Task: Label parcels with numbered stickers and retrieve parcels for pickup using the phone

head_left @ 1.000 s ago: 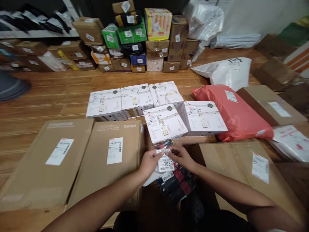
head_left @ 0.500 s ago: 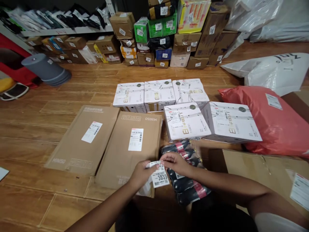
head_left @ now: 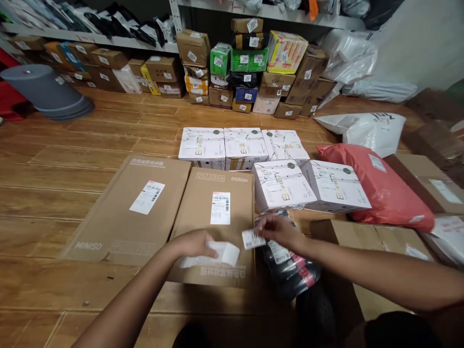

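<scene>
My left hand [head_left: 192, 243] is closed on a white strip of label backing paper [head_left: 217, 253], which rests on a flat brown MINISO carton [head_left: 217, 222]. My right hand [head_left: 277, 231] pinches a small white sticker label [head_left: 253, 239] by its edge, just right of that carton. Under the right hand lies a black plastic parcel with red tape [head_left: 290, 268], bearing a white label.
A second flat brown carton [head_left: 126, 208] lies to the left. Several white boxes [head_left: 242, 145] sit beyond, with a red mailer bag [head_left: 377, 186] and brown cartons to the right. Stacked parcels [head_left: 246, 67] line the back wall; a grey roll [head_left: 43, 89] stands far left.
The hands have separated: the right hand has peeled a small sticker off, and the left hand has moved left with the backing paper onto the carton. The view shifted.
</scene>
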Available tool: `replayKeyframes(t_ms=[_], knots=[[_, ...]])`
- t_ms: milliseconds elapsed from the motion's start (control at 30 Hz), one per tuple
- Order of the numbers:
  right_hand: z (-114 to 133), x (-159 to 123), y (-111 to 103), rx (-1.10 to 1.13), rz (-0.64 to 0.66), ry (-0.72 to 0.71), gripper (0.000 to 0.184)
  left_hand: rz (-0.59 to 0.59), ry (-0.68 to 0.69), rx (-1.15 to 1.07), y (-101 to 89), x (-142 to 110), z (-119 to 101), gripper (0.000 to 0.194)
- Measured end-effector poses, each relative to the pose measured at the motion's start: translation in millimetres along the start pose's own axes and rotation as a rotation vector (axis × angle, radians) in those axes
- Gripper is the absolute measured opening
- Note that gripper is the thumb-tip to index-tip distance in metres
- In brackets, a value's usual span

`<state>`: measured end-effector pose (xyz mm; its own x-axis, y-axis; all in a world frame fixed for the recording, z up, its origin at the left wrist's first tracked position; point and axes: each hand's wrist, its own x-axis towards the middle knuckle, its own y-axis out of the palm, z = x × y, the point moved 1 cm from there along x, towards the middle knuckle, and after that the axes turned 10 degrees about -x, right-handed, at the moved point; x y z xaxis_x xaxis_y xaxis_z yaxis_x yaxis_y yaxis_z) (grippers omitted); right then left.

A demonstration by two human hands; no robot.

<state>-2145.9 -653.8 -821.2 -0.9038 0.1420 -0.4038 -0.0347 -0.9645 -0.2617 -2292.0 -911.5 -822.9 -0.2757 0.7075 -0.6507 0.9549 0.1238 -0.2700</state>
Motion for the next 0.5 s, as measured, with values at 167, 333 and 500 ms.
replayKeyframes(t_ms=[167,333,500], knots=[[-112.9,-92.0,125.8,-0.306,0.068,0.176,0.007,-0.449,0.282,0.144,-35.8,5.6,42.4,0.025],[-185.1,-103.8,229.5,-0.058,-0.485,0.256,0.014,-0.592,0.458,0.000,-39.0,15.5,60.9,0.042],[-189.3,-66.5,258.5,0.197,-0.819,0.300,0.035,-0.509,0.503,-0.383,-25.9,26.9,63.9,0.028]])
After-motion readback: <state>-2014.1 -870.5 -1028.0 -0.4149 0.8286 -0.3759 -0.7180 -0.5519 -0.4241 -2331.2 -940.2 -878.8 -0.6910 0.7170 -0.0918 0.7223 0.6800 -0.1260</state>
